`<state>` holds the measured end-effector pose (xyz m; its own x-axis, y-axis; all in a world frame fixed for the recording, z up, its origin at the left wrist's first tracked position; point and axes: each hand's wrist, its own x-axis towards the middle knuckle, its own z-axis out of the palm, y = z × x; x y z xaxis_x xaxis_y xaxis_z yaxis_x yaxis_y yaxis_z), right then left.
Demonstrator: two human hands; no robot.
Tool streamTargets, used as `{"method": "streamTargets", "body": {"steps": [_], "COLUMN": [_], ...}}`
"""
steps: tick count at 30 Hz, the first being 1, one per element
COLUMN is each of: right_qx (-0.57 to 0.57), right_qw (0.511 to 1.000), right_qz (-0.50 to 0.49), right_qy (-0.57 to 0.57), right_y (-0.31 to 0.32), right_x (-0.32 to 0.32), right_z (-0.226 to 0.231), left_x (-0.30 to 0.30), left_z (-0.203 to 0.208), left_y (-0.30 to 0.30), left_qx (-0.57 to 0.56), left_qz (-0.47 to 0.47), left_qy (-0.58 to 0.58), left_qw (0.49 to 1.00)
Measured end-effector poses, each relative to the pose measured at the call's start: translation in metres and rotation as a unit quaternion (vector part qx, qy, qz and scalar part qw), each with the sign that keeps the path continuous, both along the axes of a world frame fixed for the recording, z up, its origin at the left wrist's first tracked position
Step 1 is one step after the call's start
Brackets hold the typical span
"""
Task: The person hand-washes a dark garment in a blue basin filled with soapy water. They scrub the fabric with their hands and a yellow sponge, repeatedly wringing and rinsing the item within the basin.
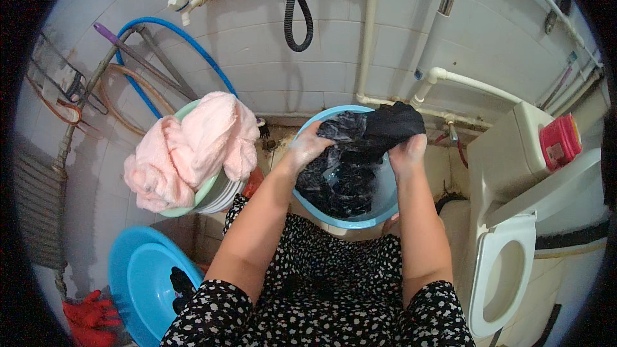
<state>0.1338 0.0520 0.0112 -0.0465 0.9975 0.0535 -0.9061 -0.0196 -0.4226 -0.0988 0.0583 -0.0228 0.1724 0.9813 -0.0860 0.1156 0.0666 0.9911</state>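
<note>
A wet black garment [390, 123] is stretched between my two hands over a light blue basin [350, 223]. White suds cling to the cloth, mostly beside my left hand. My left hand [310, 146] grips its left part, thumb on top. On the other side, my right hand [407, 151] is closed round the bunched right end, which is lifted above the rim. More dark, soapy cloth [340, 193] lies in the basin below; whether it is the same piece I cannot tell.
Left of me, pink fluffy cloth [199, 141] is heaped on a pale green basin [209, 186]. A bigger blue basin [138, 263] holds a black item, with red rubber gloves [90, 318] beside it. A toilet [479, 276] stands at the right. Pipes [368, 38] run along the tiled wall.
</note>
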Motion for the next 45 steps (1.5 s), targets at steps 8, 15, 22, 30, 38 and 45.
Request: {"method": "streamTargets", "body": {"steps": [8, 15, 22, 30, 38, 45], "right_qx": [0.017, 0.105, 0.025, 0.197, 0.043, 0.22], "right_qw": [0.996, 0.991, 0.967, 0.692, 0.771, 0.582], "right_qz": [-0.081, -0.06, -0.085, -0.255, -0.202, -0.195], "right_qy": [0.027, -0.054, -0.239, -0.646, -0.602, -0.758], "right_y": [-0.008, -0.036, -0.038, -0.055, -0.005, -0.057], "right_x": [-0.014, -0.021, -0.037, -0.077, -0.037, -0.079], "right_z": [0.033, 0.055, 0.04, 0.008, 0.001, 0.028], "left_x": [0.043, 0.057, 0.04, 0.07, 0.122, 0.068], "left_z": [-0.001, -0.003, 0.053, 0.041, 0.014, 0.037], "left_y": [-0.036, -0.033, -0.015, -0.027, -0.045, -0.05], "left_qx": [-0.216, -0.141, -0.207, -0.101, -0.143, -0.118], "left_qz": [0.089, 0.056, 0.141, 0.145, 0.204, 0.104], "left_qy": [-0.112, -0.513, -0.602, -0.48, -0.526, -0.554], "left_qw": [0.966, 0.845, 0.758, 0.859, 0.813, 0.817]}}
